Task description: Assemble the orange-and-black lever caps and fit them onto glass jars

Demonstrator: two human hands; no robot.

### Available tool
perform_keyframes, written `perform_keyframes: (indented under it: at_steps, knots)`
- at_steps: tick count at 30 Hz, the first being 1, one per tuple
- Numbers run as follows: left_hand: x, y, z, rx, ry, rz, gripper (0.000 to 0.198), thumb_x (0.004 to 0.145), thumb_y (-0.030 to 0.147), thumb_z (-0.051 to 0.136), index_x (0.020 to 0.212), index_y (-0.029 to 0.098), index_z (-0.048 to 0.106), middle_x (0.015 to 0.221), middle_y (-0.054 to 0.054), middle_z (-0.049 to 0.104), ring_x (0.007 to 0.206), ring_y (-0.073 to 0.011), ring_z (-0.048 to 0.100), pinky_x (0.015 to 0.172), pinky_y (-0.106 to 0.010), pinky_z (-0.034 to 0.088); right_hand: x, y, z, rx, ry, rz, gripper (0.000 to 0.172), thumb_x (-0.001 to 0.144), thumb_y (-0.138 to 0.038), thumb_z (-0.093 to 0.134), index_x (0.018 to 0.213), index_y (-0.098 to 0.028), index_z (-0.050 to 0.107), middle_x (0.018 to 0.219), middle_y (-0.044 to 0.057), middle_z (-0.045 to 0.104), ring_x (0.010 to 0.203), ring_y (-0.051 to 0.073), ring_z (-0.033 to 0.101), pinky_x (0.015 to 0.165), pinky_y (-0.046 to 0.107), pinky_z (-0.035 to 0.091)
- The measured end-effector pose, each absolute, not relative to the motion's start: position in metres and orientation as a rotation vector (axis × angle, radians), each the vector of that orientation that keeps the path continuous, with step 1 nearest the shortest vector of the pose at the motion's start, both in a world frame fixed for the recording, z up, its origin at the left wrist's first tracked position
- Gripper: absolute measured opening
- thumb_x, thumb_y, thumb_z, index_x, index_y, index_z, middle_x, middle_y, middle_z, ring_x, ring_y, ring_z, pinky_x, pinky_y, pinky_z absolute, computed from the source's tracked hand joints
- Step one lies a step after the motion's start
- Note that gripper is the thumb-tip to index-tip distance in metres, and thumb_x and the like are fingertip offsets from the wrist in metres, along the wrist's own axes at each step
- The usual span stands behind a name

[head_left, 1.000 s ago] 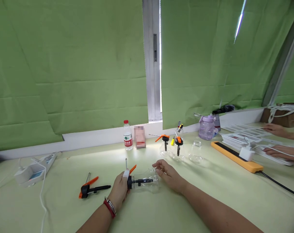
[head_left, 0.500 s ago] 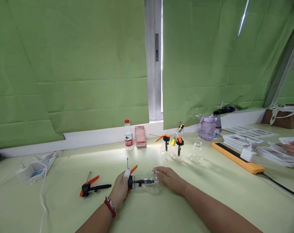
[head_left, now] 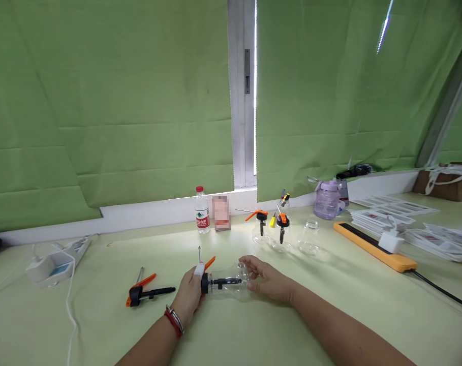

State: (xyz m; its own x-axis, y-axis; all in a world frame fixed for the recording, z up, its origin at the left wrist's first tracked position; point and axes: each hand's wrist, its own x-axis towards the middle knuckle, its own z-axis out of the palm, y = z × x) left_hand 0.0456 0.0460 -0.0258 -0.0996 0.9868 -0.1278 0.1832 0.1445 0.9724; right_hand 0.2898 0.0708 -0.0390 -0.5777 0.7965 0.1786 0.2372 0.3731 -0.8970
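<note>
A clear plastic bottle (head_left: 227, 282) lies on its side just above the pale green table (head_left: 253, 325), held between both hands. My left hand (head_left: 190, 297) grips its black and orange pump head (head_left: 205, 278), whose thin metal spout points up. My right hand (head_left: 267, 280) is wrapped round the bottle's bottom end. A bandage covers a left fingertip, and a red bracelet sits on that wrist. A loose pump head (head_left: 147, 292) with an orange trigger lies on the table to the left.
Two finished pump bottles (head_left: 271, 231) and an empty clear bottle (head_left: 307, 236) stand further back, beside a water bottle (head_left: 202, 212) and a purple jug (head_left: 326, 199). An orange power strip (head_left: 375, 246) runs to the right, a white one (head_left: 57, 259) lies left. Stacked cards (head_left: 383, 216) fill the far right.
Another person's hands at the far right have withdrawn out of view. My own hands keep hold of the bottle, with the right fingers shifting slightly on its base.
</note>
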Motion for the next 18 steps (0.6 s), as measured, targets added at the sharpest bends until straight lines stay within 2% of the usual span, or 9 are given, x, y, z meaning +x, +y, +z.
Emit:
perform_keyframes:
  at_steps: [5, 10, 13, 15, 18]
  knots:
    - [0.046, 0.044, -0.023, 1.218, 1.485, 1.056, 0.044, 0.080, 0.062, 0.032, 0.067, 0.021, 0.043, 0.046, 0.008, 0.035, 0.034, -0.0082, 0.035, 0.032, -0.018, 0.019, 0.286, 0.068, -0.033, -0.895, -1.994, 1.226, 0.054, 0.082, -0.055, 0.051, 0.124, -0.021, 0.048, 0.114, 0.009, 0.055, 0.100, 0.023, 0.051, 0.092, 0.041, 0.038]
    - [0.046, 0.041, -0.020, 1.203, 1.472, 1.059, 0.045, 0.078, 0.063, 0.034, 0.068, 0.021, 0.044, 0.046, 0.009, 0.035, 0.034, -0.0077, 0.034, 0.033, -0.018, 0.020, 0.281, 0.064, -0.028, -0.892, -1.969, 1.267, 0.057, 0.083, -0.061, 0.041, 0.120, -0.019, 0.054, 0.107, 0.008, 0.060, 0.101, 0.025, 0.052, 0.092, 0.042, 0.038]
    - [0.047, 0.041, -0.019, 1.197, 1.462, 1.063, 0.044, 0.079, 0.062, 0.034, 0.066, 0.021, 0.043, 0.046, 0.009, 0.035, 0.033, -0.0069, 0.032, 0.033, -0.019, 0.020, 0.281, 0.064, -0.028, -0.907, -1.977, 1.256, 0.060, 0.084, -0.063, 0.037, 0.121, -0.019, 0.055, 0.111, 0.009, 0.059, 0.106, 0.027, 0.050, 0.096, 0.043, 0.035]
    - [0.047, 0.042, -0.019, 1.202, 1.464, 1.058, 0.044, 0.079, 0.062, 0.033, 0.067, 0.021, 0.044, 0.046, 0.009, 0.036, 0.033, -0.0072, 0.032, 0.033, -0.019, 0.019, 0.283, 0.066, -0.031, -0.915, -1.971, 1.273, 0.062, 0.084, -0.063, 0.037, 0.127, -0.020, 0.049, 0.119, 0.010, 0.055, 0.112, 0.027, 0.047, 0.099, 0.043, 0.032]
    - [0.047, 0.044, -0.020, 1.188, 1.479, 1.048, 0.044, 0.078, 0.061, 0.033, 0.071, 0.020, 0.047, 0.045, 0.009, 0.037, 0.032, -0.0078, 0.032, 0.032, -0.019, 0.019, 0.287, 0.070, -0.039, -0.853, -1.973, 1.334, 0.075, 0.081, -0.061, 0.048, 0.141, -0.023, 0.025, 0.131, 0.012, 0.046, 0.122, 0.025, 0.040, 0.104, 0.043, 0.026]
